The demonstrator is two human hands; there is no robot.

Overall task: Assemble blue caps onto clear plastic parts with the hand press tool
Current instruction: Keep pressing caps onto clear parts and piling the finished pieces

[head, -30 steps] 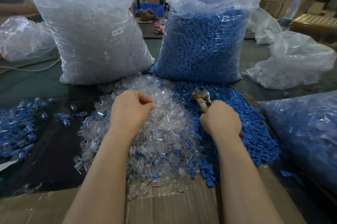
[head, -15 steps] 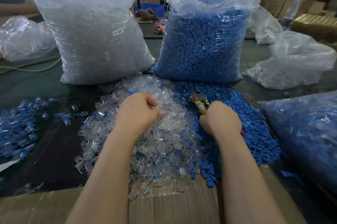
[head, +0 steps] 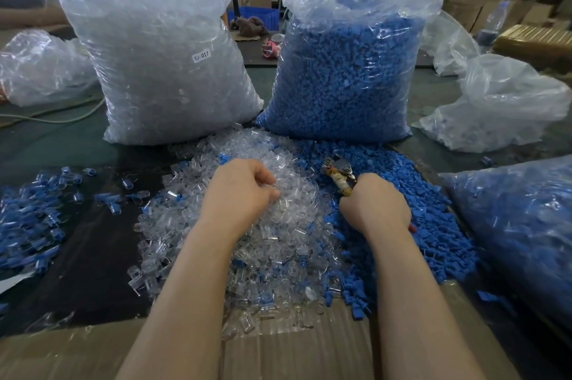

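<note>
A heap of clear plastic parts (head: 247,243) lies in the middle of the table, with a heap of loose blue caps (head: 433,224) to its right. My left hand (head: 241,194) rests on the clear heap with fingers curled, thumb and fingertips pinching a clear part. My right hand (head: 374,206) grips the handles of the hand press tool (head: 339,173), whose metal jaws point away from me over the blue caps. What sits in the jaws is too small to tell.
A big bag of clear parts (head: 161,54) and a big bag of blue caps (head: 349,63) stand behind the heaps. Assembled blue-capped pieces (head: 31,218) lie at the left. Another bag of blue pieces (head: 526,234) is at the right. Cardboard (head: 294,351) covers the near edge.
My left hand has shifted slightly right across the clear heap, its fingers closing on a part. The press tool has tilted a little lower and leftward in my right hand.
</note>
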